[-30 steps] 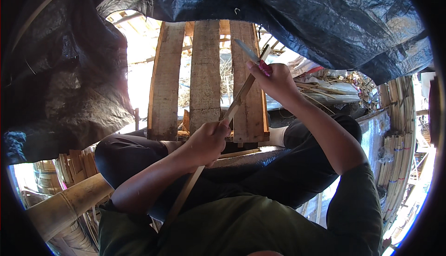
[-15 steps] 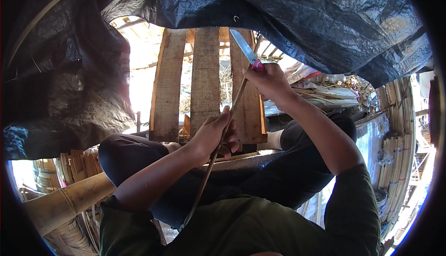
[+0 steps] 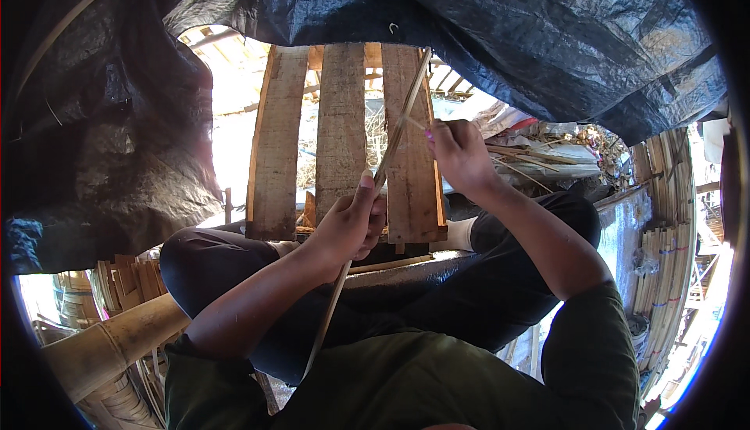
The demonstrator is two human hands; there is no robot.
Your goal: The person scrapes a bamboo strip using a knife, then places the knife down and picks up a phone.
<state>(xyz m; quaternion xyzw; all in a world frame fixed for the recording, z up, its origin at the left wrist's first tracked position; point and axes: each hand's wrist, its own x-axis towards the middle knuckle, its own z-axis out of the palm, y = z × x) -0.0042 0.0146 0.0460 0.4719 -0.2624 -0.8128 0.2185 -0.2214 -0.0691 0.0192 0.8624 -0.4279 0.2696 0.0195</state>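
Bamboo strip [image 3: 367, 219] running in front of the wooden pallet [image 3: 341, 137], pinched low by the closed left hand [image 3: 349, 223], gripped higher by the closed right hand [image 3: 457, 153]. Likely risking splintered edges cutting fingers, or snapping under bending.

The left hand [image 3: 350, 225] is held low and near the body, fingers curled shut and thumb pointed up, with its forearm raised from the lower left, while the right hand [image 3: 461, 153] is lifted higher and farther out, fingers clenched, on a bent arm.
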